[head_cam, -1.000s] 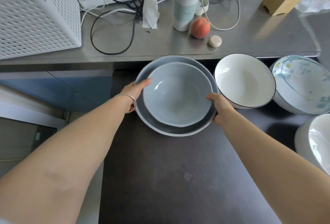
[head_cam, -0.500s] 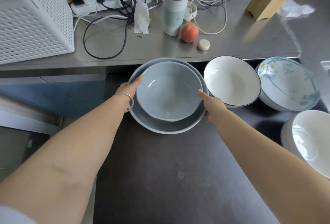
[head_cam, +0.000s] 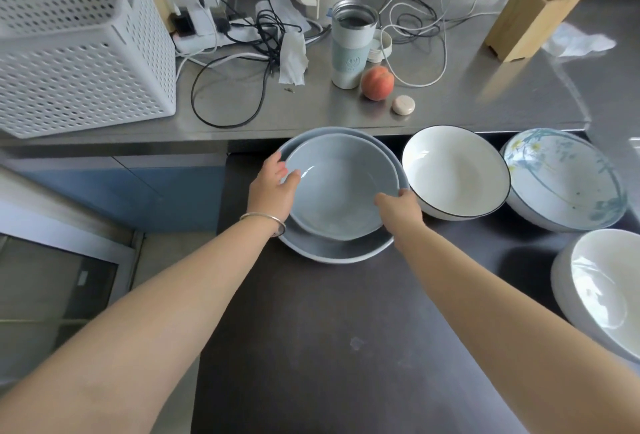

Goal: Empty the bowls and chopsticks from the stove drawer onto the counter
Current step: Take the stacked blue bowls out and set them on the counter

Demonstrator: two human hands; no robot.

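A light blue-grey bowl (head_cam: 341, 194) sits nested in a larger, darker grey bowl (head_cam: 332, 255) on the dark drawer surface (head_cam: 329, 347), just below the steel counter (head_cam: 450, 101). My left hand (head_cam: 272, 189) grips the inner bowl's left rim, thumb over the edge. My right hand (head_cam: 400, 205) grips its right rim. To the right stand a white bowl with a black rim (head_cam: 455, 170), a floral bowl (head_cam: 564, 179) and another white bowl (head_cam: 602, 291). I see no chopsticks.
On the counter are a white perforated basket (head_cam: 76, 46), tangled cables (head_cam: 242, 53), an open tumbler (head_cam: 351, 44), a peach (head_cam: 377, 82), a small round cap (head_cam: 403, 104) and a wooden holder (head_cam: 531, 16). A blue cabinet front (head_cam: 138, 191) is at left.
Both hands shifted from the outer bowl's sides to the inner bowl's rim. The view pulled back, so more of the counter shows.
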